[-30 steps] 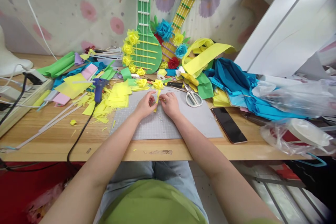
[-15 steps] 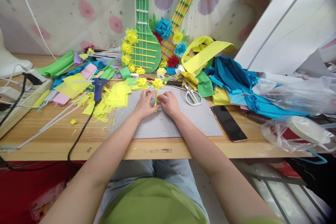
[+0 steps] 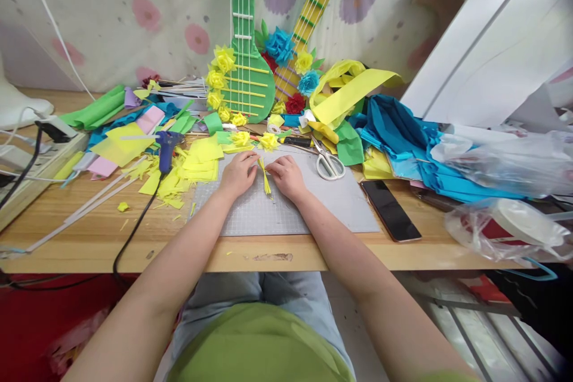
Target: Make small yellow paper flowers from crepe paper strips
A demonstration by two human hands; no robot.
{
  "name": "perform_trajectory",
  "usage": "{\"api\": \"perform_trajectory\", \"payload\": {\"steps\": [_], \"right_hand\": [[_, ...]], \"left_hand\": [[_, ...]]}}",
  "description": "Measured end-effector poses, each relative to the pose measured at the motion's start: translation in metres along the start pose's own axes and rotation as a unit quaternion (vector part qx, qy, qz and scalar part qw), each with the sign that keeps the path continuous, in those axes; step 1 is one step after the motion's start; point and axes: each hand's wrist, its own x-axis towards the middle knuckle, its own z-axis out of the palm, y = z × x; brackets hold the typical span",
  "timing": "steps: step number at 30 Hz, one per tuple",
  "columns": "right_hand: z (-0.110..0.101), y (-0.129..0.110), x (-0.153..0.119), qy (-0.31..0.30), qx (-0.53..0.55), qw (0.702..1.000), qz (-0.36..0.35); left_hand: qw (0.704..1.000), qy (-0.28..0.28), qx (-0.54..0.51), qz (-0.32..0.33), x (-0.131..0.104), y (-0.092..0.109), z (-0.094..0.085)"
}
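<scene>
A narrow folded yellow paper piece (image 3: 266,180) stands out between my two hands, above the grey cutting mat (image 3: 331,209). My left hand (image 3: 240,173) has its fingers pinched together at the upper left end of this piece. My right hand (image 3: 285,175) is close on the other side, fingers bent toward the paper; whether its fingertips touch the paper is too small to tell. Just beyond the hands lie a yellow paper flower (image 3: 268,141) and another yellow flower (image 3: 240,139).
Scissors (image 3: 330,166) lie on the mat's right, beside a phone (image 3: 391,210). A blue glue gun (image 3: 166,152) and yellow paper squares (image 3: 201,161) are at left. Behind stand a green paper guitar (image 3: 250,86) and a yellow one (image 3: 313,6). Blue paper (image 3: 403,131) is heaped at right.
My left hand has moved slightly left and its fingers have drawn together. The yellow piece now tilts and more of it shows. My right hand has hardly moved.
</scene>
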Motion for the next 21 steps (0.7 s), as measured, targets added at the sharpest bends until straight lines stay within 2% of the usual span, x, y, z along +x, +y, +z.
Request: {"api": "perform_trajectory", "payload": {"steps": [3,6,11,14,21], "right_hand": [[0.0,0.0,0.0,0.008,0.004,1.0,0.003],[-0.001,-0.001,-0.001,0.007,0.002,1.0,0.003],[0.0,0.0,-0.001,0.019,0.002,1.0,-0.017],[0.001,0.0,0.0,0.026,0.001,1.0,-0.013],[-0.001,-0.005,-0.001,0.012,-0.01,1.0,-0.003]], "left_hand": [[1.0,0.011,0.005,-0.004,-0.002,0.001,-0.003],[1.0,0.015,0.011,0.024,-0.002,0.002,-0.005],[0.997,-0.021,0.015,0.07,-0.001,0.006,-0.004],[0.997,-0.035,0.025,0.064,-0.001,0.009,-0.002],[0.999,-0.013,0.046,0.015,-0.002,0.014,-0.002]]}}
